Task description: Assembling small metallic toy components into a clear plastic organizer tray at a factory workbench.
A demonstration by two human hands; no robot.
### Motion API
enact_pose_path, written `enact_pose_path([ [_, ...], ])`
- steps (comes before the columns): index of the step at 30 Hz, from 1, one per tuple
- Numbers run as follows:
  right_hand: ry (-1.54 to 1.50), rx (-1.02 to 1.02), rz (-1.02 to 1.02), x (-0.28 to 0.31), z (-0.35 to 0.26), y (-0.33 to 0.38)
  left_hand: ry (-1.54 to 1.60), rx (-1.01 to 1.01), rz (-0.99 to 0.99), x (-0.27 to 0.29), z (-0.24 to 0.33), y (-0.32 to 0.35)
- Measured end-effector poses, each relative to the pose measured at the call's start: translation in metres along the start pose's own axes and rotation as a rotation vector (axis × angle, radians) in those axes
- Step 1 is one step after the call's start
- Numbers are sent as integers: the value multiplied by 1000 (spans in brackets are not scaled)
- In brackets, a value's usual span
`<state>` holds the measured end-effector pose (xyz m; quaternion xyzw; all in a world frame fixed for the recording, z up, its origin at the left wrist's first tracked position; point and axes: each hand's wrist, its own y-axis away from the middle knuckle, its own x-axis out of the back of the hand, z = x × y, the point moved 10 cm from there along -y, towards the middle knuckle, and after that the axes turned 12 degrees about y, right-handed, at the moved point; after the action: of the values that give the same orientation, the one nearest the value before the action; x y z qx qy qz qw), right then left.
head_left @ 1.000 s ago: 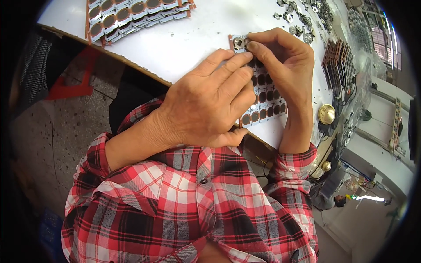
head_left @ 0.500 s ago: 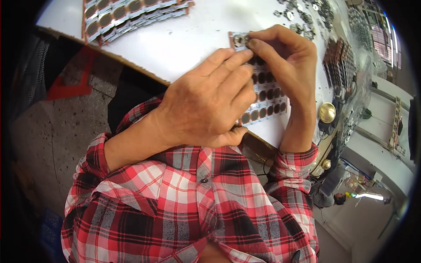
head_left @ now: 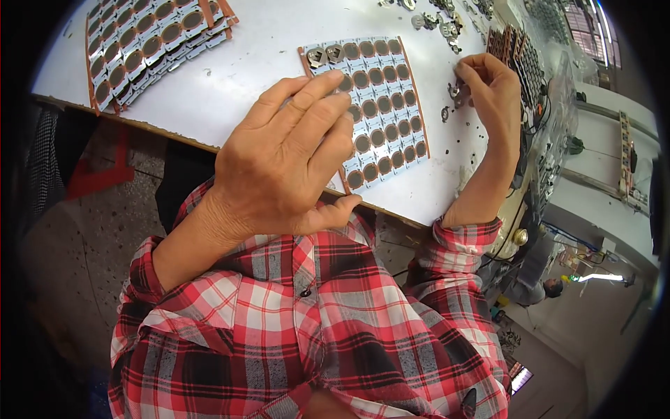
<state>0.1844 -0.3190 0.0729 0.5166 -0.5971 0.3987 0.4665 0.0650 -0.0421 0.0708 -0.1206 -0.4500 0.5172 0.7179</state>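
Observation:
A panel of pale blue strips with rows of dark round discs (head_left: pixel 377 107) lies on the white table near its front edge. Two small silvery metal clips (head_left: pixel 325 56) sit on discs in its far left corner. My left hand (head_left: pixel 286 153) rests over the panel's left side, palm down, fingers stretched out and holding nothing; it hides some discs. To the right of the panel, my right hand (head_left: pixel 488 87) has thumb and forefinger curled together above a few loose metal clips (head_left: pixel 453 92). Whatever may be between those fingertips is too small to make out.
More disc panels (head_left: pixel 143 49) are stacked at the table's far left. Loose metal clips (head_left: pixel 443 24) lie scattered at the back right, beside another stack of brown-edged panels (head_left: pixel 515 59). The table's front edge (head_left: pixel 167 136) runs below. A person (head_left: pixel 534 290) is in the background.
My right hand has left the panel's corner and moved right to the loose clips. My left hand has stayed by the panel. The whole view has shifted, showing more of the panel.

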Motion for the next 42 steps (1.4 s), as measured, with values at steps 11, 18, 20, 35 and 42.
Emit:
enact_pose_path([
  [11,-555,87,-69,-17,-40,7,15,23,-11,-1,-1,-1],
  [18,-859,83,-211,-30,-58,12,38,37,1,0,-2,1],
  [20,-878,104,-233,-33,-66,16,32,35,1,-1,-1,1],
  [35,-621,309,-271,-49,-129,41,18,17,-2,-2,-1,1],
  [42,-525,393,-153,-42,-136,41,40,13,14,-1,-1,2],
])
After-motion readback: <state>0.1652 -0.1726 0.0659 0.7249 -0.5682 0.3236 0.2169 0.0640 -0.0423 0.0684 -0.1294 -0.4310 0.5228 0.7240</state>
